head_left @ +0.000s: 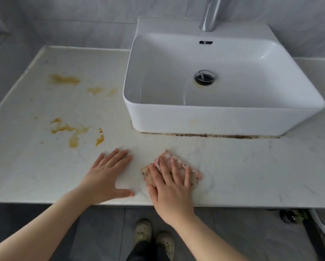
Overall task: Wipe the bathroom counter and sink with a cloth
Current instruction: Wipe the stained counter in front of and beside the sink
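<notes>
Low in the centre of the frame, the right hand (pixel 172 182) lies flat on a pinkish cloth (pixel 192 175), its fingers (pixel 187 174) straight and spread, pressing the cloth onto the pale marbled counter (pixel 252 166) rather than gripping it. The cloth is near the counter's front edge, below the sink (pixel 223 119). Just left of it, the left hand (pixel 109 176) rests palm down on the bare counter, fingers straight, thumb out, holding nothing. Orange-brown stains (pixel 71 129) mark the counter in the left half of the frame. The white sink fills the upper right, with a chrome tap (pixel 209 16) and drain (pixel 205 77). Dark grime, possibly mould, lines the sink's base. Shoes (pixel 154 236) show at bottom centre.
</notes>
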